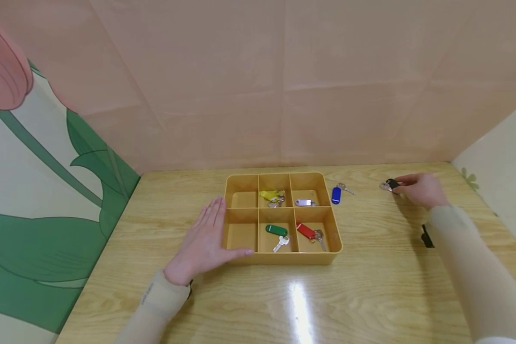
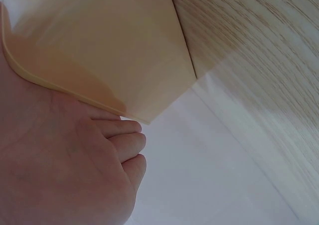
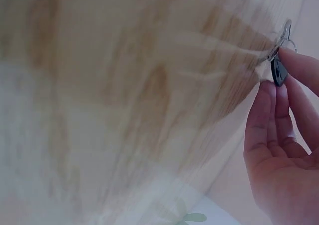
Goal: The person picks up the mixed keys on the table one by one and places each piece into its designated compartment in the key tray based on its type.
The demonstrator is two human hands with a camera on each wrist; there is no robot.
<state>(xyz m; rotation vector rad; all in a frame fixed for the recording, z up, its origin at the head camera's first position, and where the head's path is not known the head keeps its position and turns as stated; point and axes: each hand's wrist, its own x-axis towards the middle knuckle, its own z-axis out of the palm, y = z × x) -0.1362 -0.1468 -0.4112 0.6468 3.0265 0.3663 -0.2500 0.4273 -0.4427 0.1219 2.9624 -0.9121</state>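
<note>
At the right of the table, my right hand [image 1: 423,190] pinches a key with a black tag [image 1: 392,184] between thumb and fingers. The right wrist view shows the black tag [image 3: 278,71] at the fingertips, its metal key and ring sticking out past them. My left hand [image 1: 204,243] rests flat against the left side of a yellow divided tray [image 1: 284,259], thumb along its front rim. In the left wrist view the tray wall [image 2: 99,50] lies against the palm. Nearest the tray's right side lies a key with a blue tag [image 1: 336,195].
Inside the tray, keys carry a yellow tag [image 1: 270,195] and a pale tag [image 1: 303,202] in the back row, and a green tag [image 1: 276,230] and a red tag [image 1: 306,231] in front. Walls stand behind the wooden table [image 1: 241,306] and at both sides.
</note>
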